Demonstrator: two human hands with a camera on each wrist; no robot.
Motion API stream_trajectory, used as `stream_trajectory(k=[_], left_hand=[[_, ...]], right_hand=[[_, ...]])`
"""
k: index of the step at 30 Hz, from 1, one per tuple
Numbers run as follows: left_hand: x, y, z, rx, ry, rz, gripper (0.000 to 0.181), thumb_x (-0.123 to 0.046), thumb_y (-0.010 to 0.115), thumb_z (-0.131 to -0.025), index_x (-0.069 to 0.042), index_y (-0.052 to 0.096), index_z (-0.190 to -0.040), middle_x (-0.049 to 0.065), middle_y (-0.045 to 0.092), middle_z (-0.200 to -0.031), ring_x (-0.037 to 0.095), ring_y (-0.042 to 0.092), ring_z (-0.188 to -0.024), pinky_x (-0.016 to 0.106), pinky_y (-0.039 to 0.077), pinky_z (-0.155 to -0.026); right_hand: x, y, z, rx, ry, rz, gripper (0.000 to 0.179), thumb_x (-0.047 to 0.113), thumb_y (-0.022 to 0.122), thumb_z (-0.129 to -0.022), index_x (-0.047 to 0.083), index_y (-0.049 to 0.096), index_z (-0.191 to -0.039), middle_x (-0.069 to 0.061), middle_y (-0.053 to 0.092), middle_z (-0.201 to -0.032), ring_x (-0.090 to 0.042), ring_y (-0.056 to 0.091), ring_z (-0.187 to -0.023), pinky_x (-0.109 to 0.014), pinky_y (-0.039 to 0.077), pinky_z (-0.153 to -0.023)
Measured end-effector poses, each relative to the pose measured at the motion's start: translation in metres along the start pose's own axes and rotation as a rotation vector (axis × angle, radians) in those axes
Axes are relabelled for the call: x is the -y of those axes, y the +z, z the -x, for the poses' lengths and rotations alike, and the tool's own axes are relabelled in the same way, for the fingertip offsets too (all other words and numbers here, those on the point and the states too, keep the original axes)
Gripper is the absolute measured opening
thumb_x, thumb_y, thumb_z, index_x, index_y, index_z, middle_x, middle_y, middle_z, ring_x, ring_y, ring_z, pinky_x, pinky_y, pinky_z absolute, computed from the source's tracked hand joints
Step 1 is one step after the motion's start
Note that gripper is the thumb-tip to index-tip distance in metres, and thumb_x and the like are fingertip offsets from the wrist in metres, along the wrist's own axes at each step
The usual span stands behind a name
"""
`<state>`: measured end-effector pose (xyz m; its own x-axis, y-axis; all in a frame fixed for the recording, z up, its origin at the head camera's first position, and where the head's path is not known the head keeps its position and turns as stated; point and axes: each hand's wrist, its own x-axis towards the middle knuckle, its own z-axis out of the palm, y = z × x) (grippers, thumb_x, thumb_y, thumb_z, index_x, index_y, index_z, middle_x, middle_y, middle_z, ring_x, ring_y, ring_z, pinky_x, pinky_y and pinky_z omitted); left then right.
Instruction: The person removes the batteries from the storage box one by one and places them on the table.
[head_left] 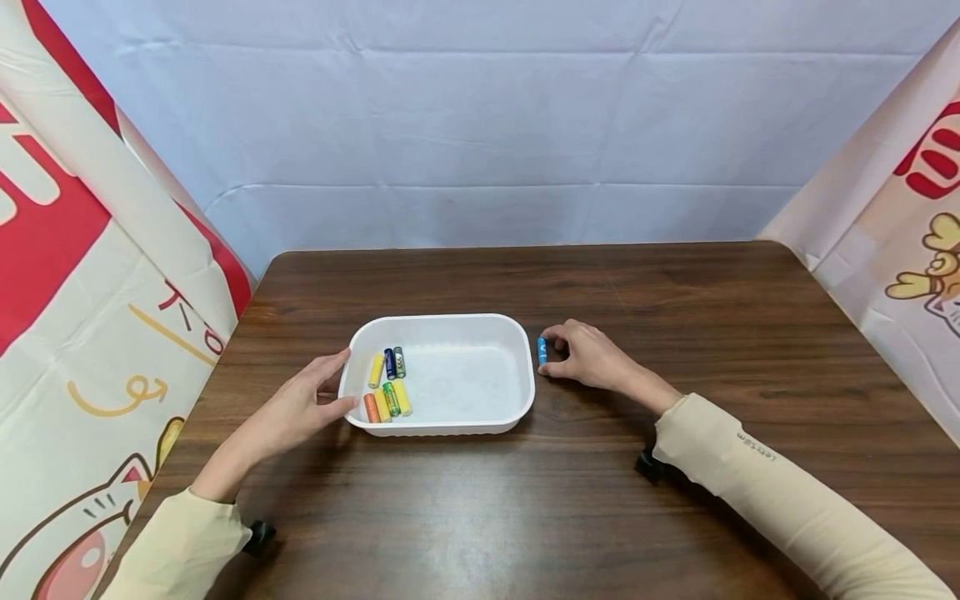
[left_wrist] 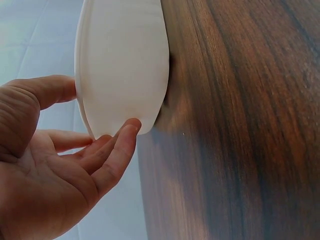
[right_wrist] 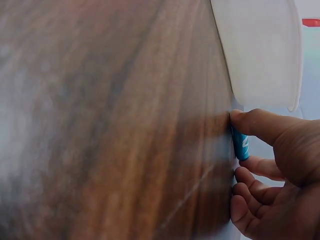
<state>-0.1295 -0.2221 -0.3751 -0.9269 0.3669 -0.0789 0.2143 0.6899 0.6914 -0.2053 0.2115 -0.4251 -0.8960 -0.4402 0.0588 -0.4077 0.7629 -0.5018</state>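
Observation:
A white plastic tray sits on the table, with several batteries lying in its left part: a yellow battery, a dark blue battery, an orange battery and a green battery among them. My left hand holds the tray's left end, thumb at the rim and fingers against the end wall. Just beyond the tray's right end, a light blue battery lies on the table. My right hand pinches it end to end between thumb and forefinger, seen closely in the right wrist view.
The dark wood-grain table runs back to a pale cloth backdrop. Printed cloths hang at the left and right sides. A dark band shows under the right sleeve.

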Motion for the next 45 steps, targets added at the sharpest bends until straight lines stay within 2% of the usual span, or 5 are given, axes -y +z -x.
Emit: stream_trajectory(k=[16, 24, 32, 40, 45], left_hand=[[-0.002, 0.000, 0.000, 0.005, -0.015, 0.002, 0.075, -0.012, 0.071, -0.098, 0.009, 0.031, -0.157, 0.030, 0.045, -0.146, 0.039, 0.063, -0.118, 0.046, 0.056, -0.091], [-0.001, 0.000, -0.001, 0.013, -0.031, 0.006, 0.076, -0.014, 0.072, -0.098, 0.008, 0.031, -0.157, 0.030, 0.044, -0.148, 0.040, 0.061, -0.119, 0.047, 0.056, -0.092], [-0.001, -0.001, -0.001, 0.014, -0.034, 0.003, 0.076, -0.014, 0.073, -0.098, 0.008, 0.031, -0.158, 0.030, 0.043, -0.149, 0.041, 0.061, -0.119, 0.047, 0.056, -0.092], [0.000, -0.002, -0.001, 0.015, -0.030, 0.009, 0.076, -0.013, 0.072, -0.098, 0.008, 0.031, -0.158, 0.030, 0.043, -0.150, 0.040, 0.061, -0.119, 0.047, 0.056, -0.092], [0.001, -0.002, -0.001, 0.017, -0.033, 0.027, 0.076, -0.012, 0.072, -0.098, 0.008, 0.030, -0.158, 0.029, 0.043, -0.150, 0.041, 0.061, -0.120, 0.047, 0.056, -0.092]], right_hand=[[-0.001, -0.005, 0.001, 0.036, 0.023, -0.046, 0.064, 0.025, 0.088, -0.083, -0.005, 0.062, -0.133, -0.011, 0.062, -0.100, -0.025, 0.056, -0.088, -0.044, 0.047, -0.081], [0.006, -0.027, -0.001, 0.036, 0.015, -0.148, 0.054, 0.023, 0.078, -0.095, -0.007, 0.059, -0.136, -0.010, 0.066, -0.103, -0.022, 0.059, -0.087, -0.041, 0.049, -0.079], [0.048, -0.046, -0.016, -0.116, -0.122, -0.203, 0.039, 0.014, 0.077, -0.095, -0.001, 0.067, -0.130, -0.008, 0.068, -0.100, -0.020, 0.061, -0.087, -0.037, 0.050, -0.077], [0.101, -0.023, -0.039, -0.015, -0.303, -0.200, 0.041, 0.012, 0.080, -0.092, -0.002, 0.068, -0.128, -0.010, 0.068, -0.101, -0.023, 0.063, -0.092, -0.034, 0.053, -0.078], [0.130, 0.001, -0.053, 0.106, -0.333, -0.180, 0.044, 0.017, 0.080, -0.092, -0.001, 0.068, -0.130, -0.010, 0.070, -0.107, -0.026, 0.065, -0.099, -0.029, 0.052, -0.080]])
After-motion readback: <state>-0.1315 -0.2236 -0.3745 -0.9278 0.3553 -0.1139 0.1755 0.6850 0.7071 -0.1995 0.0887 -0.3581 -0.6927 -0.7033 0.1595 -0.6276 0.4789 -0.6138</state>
